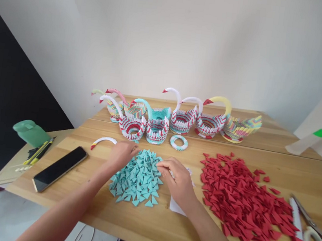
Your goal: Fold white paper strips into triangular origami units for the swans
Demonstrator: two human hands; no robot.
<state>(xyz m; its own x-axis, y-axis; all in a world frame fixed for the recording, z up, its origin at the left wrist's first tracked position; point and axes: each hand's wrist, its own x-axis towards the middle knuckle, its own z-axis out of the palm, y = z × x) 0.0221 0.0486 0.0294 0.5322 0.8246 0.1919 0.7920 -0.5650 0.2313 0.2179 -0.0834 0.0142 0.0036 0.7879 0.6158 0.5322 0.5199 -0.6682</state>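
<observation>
My left hand (124, 153) is over the far left edge of a pile of folded teal paper triangles (141, 179), its fingers closed. A bit of teal shows by its fingertips; what they grip is too small to make out. At the pile's right edge, my right hand (176, 176) has thumb and forefinger pinched together, and anything between them is hidden. Left of my left hand lies a curved white paper swan neck (105, 140) with a red tip. Beyond the pile rests a teal-and-white paper ring (178, 142).
Several folded-paper swans (183, 119) stand along the back. A large heap of red paper triangles (242, 198) lies right, near scissors (315, 231) and a clear bottle with a green cap (306, 141). A phone (60, 168), cutters (39, 152) and a green container (30, 133) are left.
</observation>
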